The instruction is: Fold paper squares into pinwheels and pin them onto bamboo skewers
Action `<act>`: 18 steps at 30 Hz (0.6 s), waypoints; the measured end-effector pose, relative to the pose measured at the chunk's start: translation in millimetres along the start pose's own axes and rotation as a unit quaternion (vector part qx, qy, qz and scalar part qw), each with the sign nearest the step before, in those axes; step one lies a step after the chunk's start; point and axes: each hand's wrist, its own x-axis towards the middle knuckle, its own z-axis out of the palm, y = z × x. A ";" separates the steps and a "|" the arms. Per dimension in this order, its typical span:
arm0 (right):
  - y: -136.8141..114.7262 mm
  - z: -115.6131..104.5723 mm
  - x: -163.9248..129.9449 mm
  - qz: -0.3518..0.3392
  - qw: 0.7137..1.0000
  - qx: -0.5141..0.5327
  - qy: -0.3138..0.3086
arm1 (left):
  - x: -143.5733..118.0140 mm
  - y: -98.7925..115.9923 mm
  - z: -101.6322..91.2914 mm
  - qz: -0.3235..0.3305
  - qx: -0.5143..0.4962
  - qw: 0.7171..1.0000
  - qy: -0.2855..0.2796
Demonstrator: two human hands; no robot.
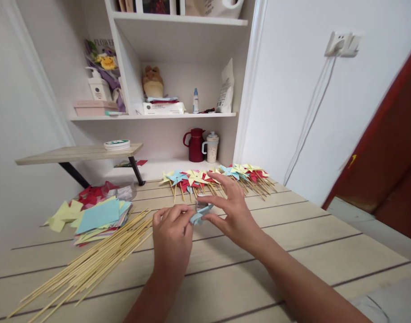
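Observation:
A small piece of folded light blue paper (199,216), shaped partly like a pinwheel, is held just above the table between both hands. My left hand (173,229) is closed, pinching the paper's left side with thumb and fingertips. On the other side, my right hand (230,206) has its thumb and index finger around the paper's right edge, with the other fingers raised. The fingers hide much of the paper. Beyond the hands lie finished-looking paper pinwheels (195,178) on sticks, in yellow, red and blue; another group of pinwheels (247,172) lies to their right.
Loose thin wooden sticks (101,255) spread across the left of the slatted table (313,233). Behind them are a stack of coloured paper squares (99,217) and yellow folded paper (62,215). A small raised shelf (80,152), a red jug (196,146) and a cup (211,148) stand farther back.

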 end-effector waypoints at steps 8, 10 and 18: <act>-1.3 5.2 0.2 -0.012 0.999 0.050 -0.011 | -1.5 -3.1 3.1 0.112 0.089 0.990 0.017; -2.2 5.5 0.4 0.018 0.995 0.099 -0.014 | -1.5 -3.1 3.7 0.098 0.071 0.992 0.034; -1.1 4.8 6.4 0.320 0.839 0.439 -0.001 | 4.8 -5.2 -1.6 -0.168 -0.168 0.965 0.108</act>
